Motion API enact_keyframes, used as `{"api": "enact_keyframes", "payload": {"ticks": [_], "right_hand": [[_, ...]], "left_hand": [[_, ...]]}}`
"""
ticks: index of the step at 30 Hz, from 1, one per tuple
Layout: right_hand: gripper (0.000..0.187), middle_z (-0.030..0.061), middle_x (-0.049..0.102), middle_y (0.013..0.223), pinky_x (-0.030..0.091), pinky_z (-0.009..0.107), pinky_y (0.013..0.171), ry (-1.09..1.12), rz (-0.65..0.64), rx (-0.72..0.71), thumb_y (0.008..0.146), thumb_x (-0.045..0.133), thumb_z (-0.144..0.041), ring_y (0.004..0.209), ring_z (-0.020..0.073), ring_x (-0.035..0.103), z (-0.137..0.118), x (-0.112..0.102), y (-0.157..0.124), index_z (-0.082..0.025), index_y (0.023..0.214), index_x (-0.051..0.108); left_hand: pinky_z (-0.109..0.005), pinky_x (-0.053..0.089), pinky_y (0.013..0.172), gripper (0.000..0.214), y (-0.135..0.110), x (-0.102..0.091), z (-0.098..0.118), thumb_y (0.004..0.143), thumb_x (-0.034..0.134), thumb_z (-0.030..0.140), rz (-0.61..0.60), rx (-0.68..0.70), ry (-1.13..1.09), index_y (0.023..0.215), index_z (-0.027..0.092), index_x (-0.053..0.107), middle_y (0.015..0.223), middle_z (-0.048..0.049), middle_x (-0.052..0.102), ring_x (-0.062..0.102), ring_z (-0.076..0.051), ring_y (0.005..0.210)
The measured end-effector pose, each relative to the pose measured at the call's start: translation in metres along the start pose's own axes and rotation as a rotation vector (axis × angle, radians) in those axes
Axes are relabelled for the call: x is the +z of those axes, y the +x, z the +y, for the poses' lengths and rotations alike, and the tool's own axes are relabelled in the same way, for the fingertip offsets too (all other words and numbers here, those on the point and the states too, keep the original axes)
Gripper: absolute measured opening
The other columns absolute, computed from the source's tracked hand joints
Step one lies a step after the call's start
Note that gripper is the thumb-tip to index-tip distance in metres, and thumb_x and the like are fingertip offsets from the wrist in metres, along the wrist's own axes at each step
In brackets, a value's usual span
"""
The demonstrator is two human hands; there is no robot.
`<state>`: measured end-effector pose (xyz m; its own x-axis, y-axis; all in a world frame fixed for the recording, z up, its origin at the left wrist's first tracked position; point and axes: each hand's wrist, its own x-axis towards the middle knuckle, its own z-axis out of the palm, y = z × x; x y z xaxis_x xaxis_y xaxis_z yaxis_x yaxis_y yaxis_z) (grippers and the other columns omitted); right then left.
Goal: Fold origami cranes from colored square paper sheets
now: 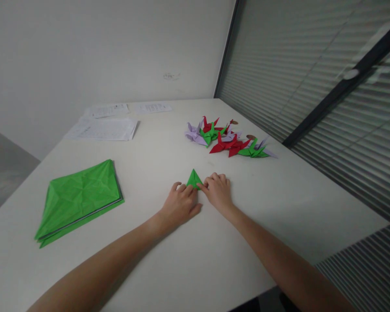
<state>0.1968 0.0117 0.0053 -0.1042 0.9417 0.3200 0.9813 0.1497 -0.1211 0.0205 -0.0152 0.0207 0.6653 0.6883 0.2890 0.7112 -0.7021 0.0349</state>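
A small folded green paper (193,177) lies on the white table (169,151), its pointed tip facing away from me. My left hand (180,203) and my right hand (218,190) sit side by side over its near part, fingers curled and pressing down on it. Only the triangular tip shows beyond the fingers. Further back on the right lies a cluster of finished paper cranes (227,139) in red, green and lilac.
A stack of green paper sheets (79,199) lies at the left. Printed white papers (105,128) sit at the far left of the table. A wall stands behind, and a window with blinds (312,73) runs along the right.
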Motion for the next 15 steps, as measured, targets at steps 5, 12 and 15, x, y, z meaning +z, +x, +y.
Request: {"api": "enact_keyframes", "payload": {"ticks": [5, 12, 15], "right_hand": [[0.041, 0.0102, 0.063, 0.089, 0.031, 0.039, 0.074, -0.016, -0.011, 0.005, 0.09, 0.054, -0.055, 0.091, 0.0273, 0.047, 0.001, -0.001, 0.0, -0.022, 0.072, 0.067], [0.045, 0.0102, 0.061, 0.09, 0.031, 0.039, 0.075, -0.005, -0.065, 0.047, 0.087, 0.055, -0.06, 0.092, 0.0277, 0.046, 0.01, -0.005, 0.003, -0.021, 0.068, 0.065], [0.046, 0.0101, 0.061, 0.092, 0.03, 0.039, 0.075, 0.001, -0.077, 0.071, 0.087, 0.053, -0.061, 0.093, 0.0279, 0.047, 0.017, -0.005, 0.003, -0.021, 0.067, 0.065]], "left_hand": [[-0.047, 0.041, 0.094, 0.034, 0.0, -0.002, 0.001, 0.088, 0.055, 0.04, -0.014, 0.002, 0.01, 0.107, 0.013, 0.064, 0.096, -0.0105, 0.063, 0.059, -0.027, 0.089], [-0.042, 0.047, 0.08, 0.035, -0.002, -0.002, -0.001, 0.088, 0.053, 0.038, -0.036, -0.005, -0.046, 0.109, 0.012, 0.064, 0.097, -0.011, 0.063, 0.06, -0.026, 0.086], [-0.043, 0.048, 0.082, 0.038, -0.003, -0.001, -0.004, 0.088, 0.052, 0.039, -0.045, -0.006, -0.068, 0.112, 0.011, 0.063, 0.102, -0.0117, 0.063, 0.059, -0.026, 0.088]]}}
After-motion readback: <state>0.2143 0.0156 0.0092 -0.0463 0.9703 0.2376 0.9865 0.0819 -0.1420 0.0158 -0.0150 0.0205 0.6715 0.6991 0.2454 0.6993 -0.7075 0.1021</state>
